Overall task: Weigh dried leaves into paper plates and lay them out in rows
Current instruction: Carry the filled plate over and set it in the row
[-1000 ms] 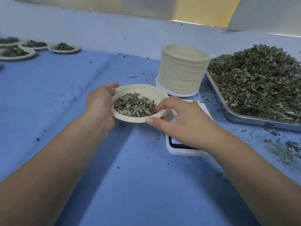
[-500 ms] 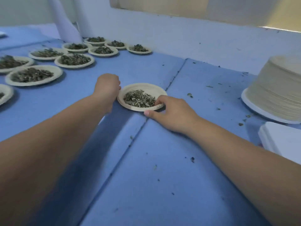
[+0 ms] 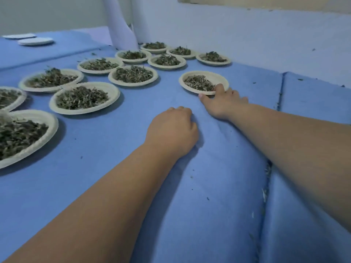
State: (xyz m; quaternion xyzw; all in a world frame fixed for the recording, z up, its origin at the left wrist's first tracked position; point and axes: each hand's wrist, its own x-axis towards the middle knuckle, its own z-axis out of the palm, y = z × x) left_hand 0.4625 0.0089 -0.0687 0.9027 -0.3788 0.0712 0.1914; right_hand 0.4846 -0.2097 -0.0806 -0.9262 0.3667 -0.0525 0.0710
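Pinching near rim of round cream paper plate of dried leaves (image 3: 218, 78) between thumb and forefinger of right hand (image 3: 222, 105); left hand (image 3: 171, 131) curled, empty, short of plate.

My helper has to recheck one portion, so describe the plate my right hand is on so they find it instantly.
On the blue cloth, rows of leaf-filled paper plates run back toward the wall. The plate sits at their right edge, apart from the rest. Only it has the right hand pinching its near rim.
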